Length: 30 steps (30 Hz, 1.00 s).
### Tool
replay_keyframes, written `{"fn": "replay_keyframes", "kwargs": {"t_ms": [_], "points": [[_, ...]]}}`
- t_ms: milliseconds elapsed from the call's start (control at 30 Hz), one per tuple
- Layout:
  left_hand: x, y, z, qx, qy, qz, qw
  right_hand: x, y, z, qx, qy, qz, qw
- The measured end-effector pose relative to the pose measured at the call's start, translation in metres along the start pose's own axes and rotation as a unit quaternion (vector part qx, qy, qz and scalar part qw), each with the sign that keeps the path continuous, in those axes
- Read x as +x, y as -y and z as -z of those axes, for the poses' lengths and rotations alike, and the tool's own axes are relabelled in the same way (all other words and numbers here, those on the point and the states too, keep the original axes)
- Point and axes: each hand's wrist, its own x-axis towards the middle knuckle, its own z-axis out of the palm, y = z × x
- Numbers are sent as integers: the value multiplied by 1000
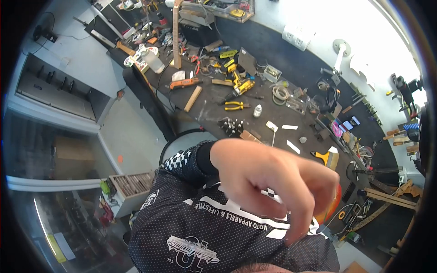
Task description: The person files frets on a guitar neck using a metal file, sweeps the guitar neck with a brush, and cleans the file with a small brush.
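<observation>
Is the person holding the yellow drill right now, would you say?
No, the yellow drill lies untouched on the dark workbench.

A long dark workbench (207,103) is set along a white wall (327,34), which is brightly lit and fitted with a socket panel (295,38) above the workbench. Left of the workbench, pale floor (129,132) is exposed, and farther left a recessed shelf (59,93) is seen. Lower left of the workbench, a glass pane (34,150) is framed in white.
</observation>
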Motion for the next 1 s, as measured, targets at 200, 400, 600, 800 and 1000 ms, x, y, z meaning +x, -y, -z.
{"fn": "replay_keyframes", "kwargs": {"t_ms": [200, 400, 600, 800, 1000], "points": [[-85, -34, 184, 619, -82, 281, 729, 29, 18, -18, 47, -59, -113, 991], [-122, -75, 468, 654, -311, 249, 643, 38, 55, -67, 99, -175, -186, 962], [-136, -51, 608, 771, -148, 380, 489, 36, 65, -114, 81, -268, -201, 939], [-146, -48, 618, 815, -142, 237, 510, 36, 82, -139, 56, -320, -210, 922], [-155, -73, 620, 782, -337, -31, 523, 48, 88, -145, 102, -331, -214, 913]]}}
